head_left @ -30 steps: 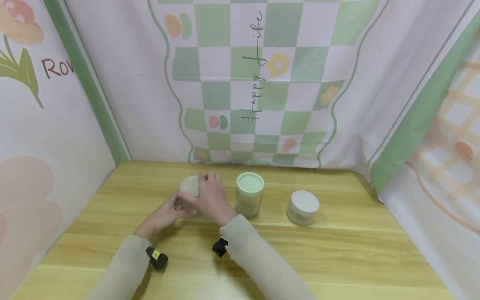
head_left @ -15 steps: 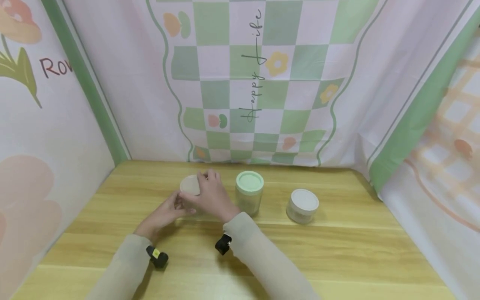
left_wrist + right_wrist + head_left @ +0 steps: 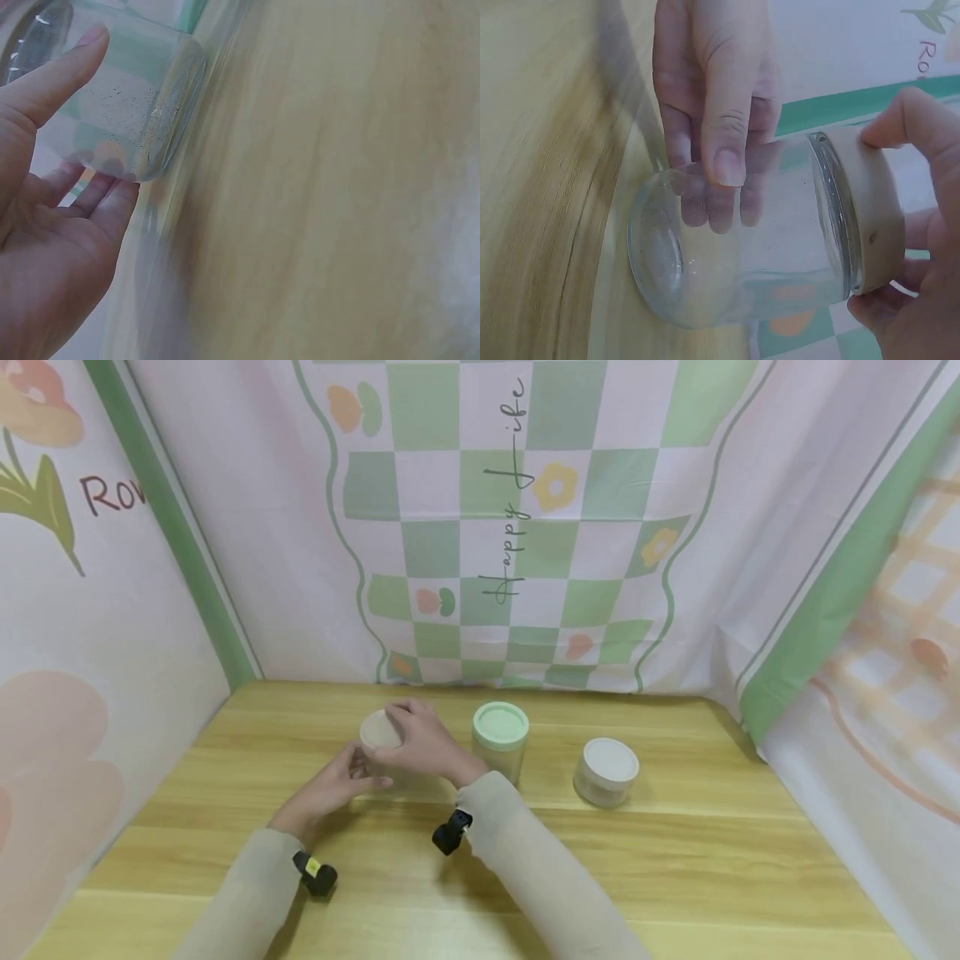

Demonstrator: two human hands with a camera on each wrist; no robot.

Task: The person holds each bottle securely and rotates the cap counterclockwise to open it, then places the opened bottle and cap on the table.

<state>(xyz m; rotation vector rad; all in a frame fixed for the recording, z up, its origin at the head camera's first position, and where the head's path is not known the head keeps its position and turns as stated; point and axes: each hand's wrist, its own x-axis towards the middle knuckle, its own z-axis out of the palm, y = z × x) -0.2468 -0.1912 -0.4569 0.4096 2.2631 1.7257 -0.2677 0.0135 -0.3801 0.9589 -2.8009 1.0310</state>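
Observation:
A clear glass jar [image 3: 780, 247] with a beige lid [image 3: 377, 731] stands upright at the left of the table in the head view. My left hand [image 3: 326, 787] holds the jar's body, its thumb on the near side and the other fingers behind the glass, as the right wrist view shows. Over the top, my right hand [image 3: 423, 742] grips the lid by its rim, thumb and fingers on opposite sides. Fine specks dot the glass in the left wrist view. The lid sits on the jar's mouth; whether it is loose I cannot tell.
Close to the right of my right hand stands a taller jar with a mint-green lid [image 3: 500, 727]. Farther right is a short jar with a white lid [image 3: 609, 762]. A patterned curtain [image 3: 555, 552] hangs behind the wooden table [image 3: 675, 877].
My right hand has turned counter-clockwise on the lid, with its fingers moving left and its wrist moving right and away from me. The left hand and the jar stay put.

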